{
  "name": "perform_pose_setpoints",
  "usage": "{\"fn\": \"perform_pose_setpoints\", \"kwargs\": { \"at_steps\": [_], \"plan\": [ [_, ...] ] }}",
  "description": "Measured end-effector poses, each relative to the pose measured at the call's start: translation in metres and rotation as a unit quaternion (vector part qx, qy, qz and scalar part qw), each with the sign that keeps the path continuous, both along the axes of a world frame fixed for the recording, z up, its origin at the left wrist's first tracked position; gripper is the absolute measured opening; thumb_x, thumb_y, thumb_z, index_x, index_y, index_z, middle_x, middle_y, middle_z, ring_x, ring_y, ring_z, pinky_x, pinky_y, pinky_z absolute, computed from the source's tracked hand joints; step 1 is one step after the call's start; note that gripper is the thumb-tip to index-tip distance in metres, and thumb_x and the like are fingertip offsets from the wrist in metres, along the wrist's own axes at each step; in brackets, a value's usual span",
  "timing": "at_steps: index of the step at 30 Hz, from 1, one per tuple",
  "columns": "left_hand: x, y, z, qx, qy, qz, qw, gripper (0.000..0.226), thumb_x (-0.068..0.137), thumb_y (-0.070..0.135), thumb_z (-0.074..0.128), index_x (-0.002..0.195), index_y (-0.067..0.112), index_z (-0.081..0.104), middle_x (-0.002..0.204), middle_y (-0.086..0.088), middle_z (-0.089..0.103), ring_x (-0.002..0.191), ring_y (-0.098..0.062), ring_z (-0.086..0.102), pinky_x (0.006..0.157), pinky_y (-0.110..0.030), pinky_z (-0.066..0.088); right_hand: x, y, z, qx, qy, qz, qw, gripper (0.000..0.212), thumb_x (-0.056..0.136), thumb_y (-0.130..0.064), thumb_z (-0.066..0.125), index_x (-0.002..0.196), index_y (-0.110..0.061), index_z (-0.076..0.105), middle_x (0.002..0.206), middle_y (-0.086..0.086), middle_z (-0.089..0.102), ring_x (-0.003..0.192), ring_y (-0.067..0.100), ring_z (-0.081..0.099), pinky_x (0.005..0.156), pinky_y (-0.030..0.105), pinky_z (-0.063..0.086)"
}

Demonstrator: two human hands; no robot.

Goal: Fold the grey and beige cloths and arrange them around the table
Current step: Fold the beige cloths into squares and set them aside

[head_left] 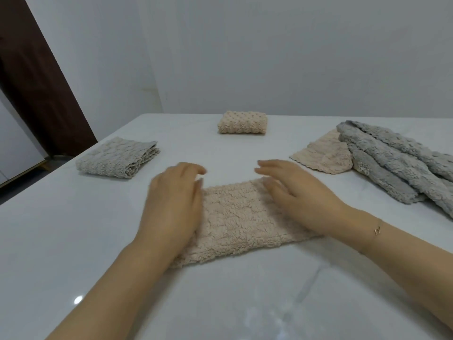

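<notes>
Pressing: left hand (171, 204) and right hand (297, 197), fingers relaxed and flat, on beige cloth (242, 222)
Table (73, 229): folded grey cloth (117, 157) left, folded beige one (242, 122) far side
Pile: grey cloths (397, 163) over an unfolded beige (323, 155), right

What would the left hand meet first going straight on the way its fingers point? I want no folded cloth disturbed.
Probably nothing: the left hand seems to point between the folded grey cloth and folded beige cloth.

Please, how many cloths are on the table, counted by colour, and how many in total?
Beige: 3, the cloth under both hands, the folded cloth at the far side, the unfolded cloth at right.
Grey: 2, the folded cloth at left, the unfolded grey cloth at right.
Total: 5
</notes>
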State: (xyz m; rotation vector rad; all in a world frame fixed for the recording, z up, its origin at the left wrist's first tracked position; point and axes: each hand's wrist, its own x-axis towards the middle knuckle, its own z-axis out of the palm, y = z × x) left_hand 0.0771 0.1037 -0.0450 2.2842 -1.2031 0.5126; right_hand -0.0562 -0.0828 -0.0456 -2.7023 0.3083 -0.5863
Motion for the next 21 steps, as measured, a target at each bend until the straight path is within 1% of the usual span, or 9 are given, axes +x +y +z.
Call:
{"fn": "perform_pose_setpoints", "kwargs": {
  "at_steps": [2, 4, 5, 7, 10, 13, 15, 17, 21],
  "plan": [
    [-0.026, -0.012, -0.001, 0.064, 0.043, -0.054, 0.996, 0.05, 0.095, 0.036, 0.022, 0.13, 0.017, 0.053, 0.136, -0.003, 0.053, 0.126, -0.022, 0.046, 0.105, -0.039, 0.034, 0.002, 0.015, -0.007, -0.039, 0.062, 0.045, 0.996, 0.045, 0.101, -0.033, 0.033, 0.141, -0.013, 0.043, 0.154, -0.001, 0.031, 0.141, 0.012, 0.025, 0.109, 0.016, 0.011],
    [-0.039, -0.02, -0.013, 0.179, 0.099, -0.061, 0.977, 0.058, 0.098, 0.045, 0.01, 0.149, 0.023, 0.023, 0.159, 0.001, 0.018, 0.146, -0.013, 0.012, 0.119, -0.036, 0.01, 0.003, 0.022, -0.019, -0.046, 0.128, 0.055, 0.989, 0.06, 0.099, -0.048, 0.022, 0.15, -0.017, 0.025, 0.159, -0.001, 0.015, 0.145, 0.009, 0.011, 0.114, 0.019, 0.002],
    [-0.039, -0.02, -0.02, 0.231, 0.115, -0.051, 0.965, 0.057, 0.098, 0.048, 0.008, 0.152, 0.028, 0.007, 0.16, 0.007, 0.0, 0.146, -0.008, -0.004, 0.119, -0.036, -0.001, 0.004, 0.02, -0.026, -0.051, 0.151, 0.049, 0.986, 0.068, 0.093, -0.057, 0.013, 0.152, -0.022, 0.016, 0.16, -0.005, 0.007, 0.146, 0.006, 0.003, 0.115, 0.019, -0.004],
    [-0.034, -0.013, -0.027, 0.265, 0.119, -0.03, 0.956, 0.057, 0.096, 0.052, 0.006, 0.15, 0.035, -0.008, 0.157, 0.013, -0.016, 0.143, -0.003, -0.018, 0.118, -0.037, -0.01, 0.003, 0.014, -0.032, -0.058, 0.164, 0.035, 0.984, 0.078, 0.082, -0.065, 0.002, 0.152, -0.03, 0.008, 0.16, -0.011, 0.0, 0.145, 0.002, -0.005, 0.113, 0.02, -0.009],
    [-0.023, 0.007, -0.031, 0.25, 0.102, 0.009, 0.963, 0.065, 0.087, 0.061, -0.009, 0.148, 0.039, -0.012, 0.157, 0.015, -0.018, 0.142, -0.002, -0.02, 0.117, -0.034, -0.012, -0.001, 0.01, -0.031, -0.061, 0.18, 0.016, 0.982, 0.065, 0.094, -0.062, 0.013, 0.152, -0.033, 0.004, 0.159, -0.012, -0.004, 0.144, 0.001, -0.009, 0.114, 0.021, -0.01],
    [-0.01, 0.025, -0.031, 0.251, 0.093, 0.038, 0.963, 0.079, 0.072, 0.057, -0.021, 0.148, 0.038, -0.012, 0.157, 0.014, -0.017, 0.143, -0.003, -0.018, 0.118, -0.034, -0.009, -0.004, 0.008, -0.027, -0.054, 0.194, 0.002, 0.979, 0.063, 0.096, -0.055, 0.016, 0.152, -0.03, 0.002, 0.159, -0.013, -0.005, 0.144, -0.001, -0.01, 0.115, 0.022, -0.011],
    [-0.003, 0.033, -0.031, 0.246, 0.102, 0.052, 0.962, 0.067, 0.084, 0.055, -0.013, 0.148, 0.037, -0.011, 0.157, 0.013, -0.017, 0.143, -0.005, -0.018, 0.119, -0.036, -0.007, -0.008, 0.003, -0.026, -0.055, 0.202, -0.008, 0.978, 0.065, 0.096, -0.056, 0.016, 0.152, -0.028, 0.001, 0.159, -0.013, -0.005, 0.144, -0.001, -0.009, 0.115, 0.022, -0.01],
    [0.001, 0.039, -0.03, 0.244, 0.118, 0.064, 0.96, 0.054, 0.097, 0.045, 0.001, 0.149, 0.036, -0.009, 0.157, 0.012, -0.016, 0.144, -0.005, -0.017, 0.119, -0.037, -0.006, -0.013, -0.003, -0.026, -0.041, 0.207, -0.021, 0.977, 0.066, 0.095, -0.056, 0.015, 0.152, -0.026, 0.001, 0.159, -0.013, -0.005, 0.144, 0.0, -0.009, 0.116, 0.022, -0.008],
    [0.004, 0.051, -0.029, 0.251, 0.137, 0.084, 0.955, 0.053, 0.099, 0.041, 0.005, 0.151, 0.031, -0.006, 0.158, 0.01, -0.014, 0.145, -0.008, -0.014, 0.119, -0.039, -0.006, -0.022, -0.012, -0.024, -0.037, 0.218, -0.036, 0.975, 0.065, 0.096, -0.054, 0.014, 0.152, -0.025, 0.003, 0.159, -0.011, -0.002, 0.144, 0.001, -0.005, 0.117, 0.024, -0.005]
  ]
}}
